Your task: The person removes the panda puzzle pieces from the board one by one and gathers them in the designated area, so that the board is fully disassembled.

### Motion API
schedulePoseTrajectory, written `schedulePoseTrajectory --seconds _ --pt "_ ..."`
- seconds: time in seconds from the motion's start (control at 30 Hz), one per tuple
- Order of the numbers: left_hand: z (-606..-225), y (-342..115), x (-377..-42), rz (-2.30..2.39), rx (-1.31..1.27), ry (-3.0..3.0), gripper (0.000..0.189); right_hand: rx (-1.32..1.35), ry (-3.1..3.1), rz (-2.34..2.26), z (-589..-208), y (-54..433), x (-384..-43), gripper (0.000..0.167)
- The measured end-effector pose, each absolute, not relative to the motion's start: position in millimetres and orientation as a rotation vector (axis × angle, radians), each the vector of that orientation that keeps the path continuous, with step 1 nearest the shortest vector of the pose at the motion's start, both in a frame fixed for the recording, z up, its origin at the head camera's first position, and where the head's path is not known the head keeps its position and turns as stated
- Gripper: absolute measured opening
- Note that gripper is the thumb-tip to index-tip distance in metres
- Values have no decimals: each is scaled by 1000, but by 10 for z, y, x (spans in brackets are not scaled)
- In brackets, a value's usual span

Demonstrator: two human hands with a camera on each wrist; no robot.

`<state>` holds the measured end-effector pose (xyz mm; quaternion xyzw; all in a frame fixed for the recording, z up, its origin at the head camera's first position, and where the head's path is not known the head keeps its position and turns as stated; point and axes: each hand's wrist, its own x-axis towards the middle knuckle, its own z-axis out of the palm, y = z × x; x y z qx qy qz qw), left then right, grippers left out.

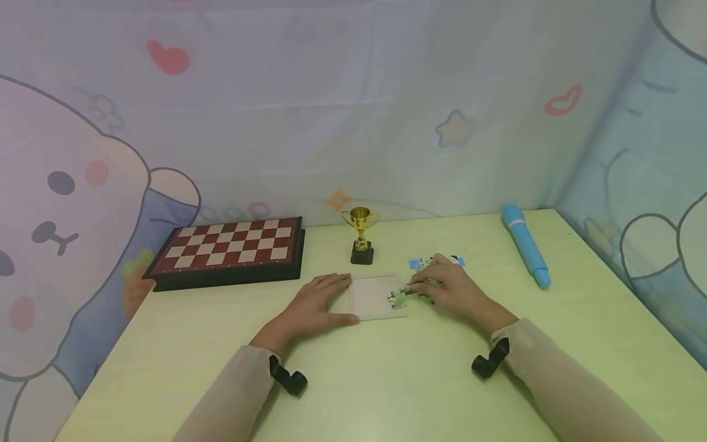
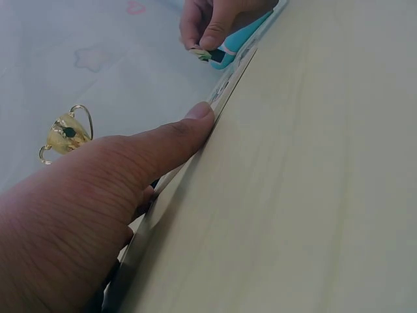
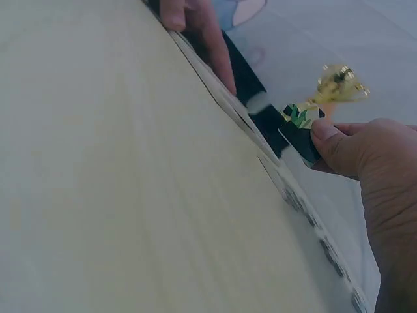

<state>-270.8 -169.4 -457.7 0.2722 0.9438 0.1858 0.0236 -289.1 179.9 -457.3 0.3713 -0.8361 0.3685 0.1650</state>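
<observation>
A shallow white puzzle tray point(image 1: 375, 299) lies on the table, with a green and white jigsaw piece point(image 1: 396, 299) at its right side. My left hand point(image 1: 317, 310) rests at the tray's left edge, its fingers near the back corner and its thumb by the front corner. In the left wrist view the thumb point(image 2: 176, 143) stretches straight along that edge. My right hand point(image 1: 448, 288) pinches a jigsaw piece point(image 3: 305, 134) between thumb and fingers, raised just right of the tray. Other loose pieces point(image 1: 417, 264) lie behind the right hand, which partly covers them.
A small gold trophy cup point(image 1: 361, 236) on a black base stands behind the tray. At the back left sits a red and white chessboard box point(image 1: 229, 248). A blue microphone-shaped stick point(image 1: 526, 245) lies at the back right. A printed curtain point(image 1: 331, 110) hangs behind the table.
</observation>
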Motion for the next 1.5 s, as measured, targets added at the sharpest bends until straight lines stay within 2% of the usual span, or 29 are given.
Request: schedulePoseTrajectory --seconds 0.23,0.37,0.8,1.07,1.5 --pt "-4574 -1694 -2709 571 836 2920 94 777 -2499 1064 -4563 2299 -2915 12" --pt "-4568 -1702 -2720 560 838 2929 94 722 -2551 1089 -4554 2456 -2909 11" --pt "-4566 -1692 -2713 567 830 2916 95 1016 -2548 1131 -4585 2523 -2922 10" --pt "-4587 -1689 -2721 552 830 2918 95 1244 -2435 1059 -4633 2519 -2998 18" --pt "-4589 -1688 -2723 544 824 2917 94 1247 -2452 1005 -4670 2522 -3005 22"
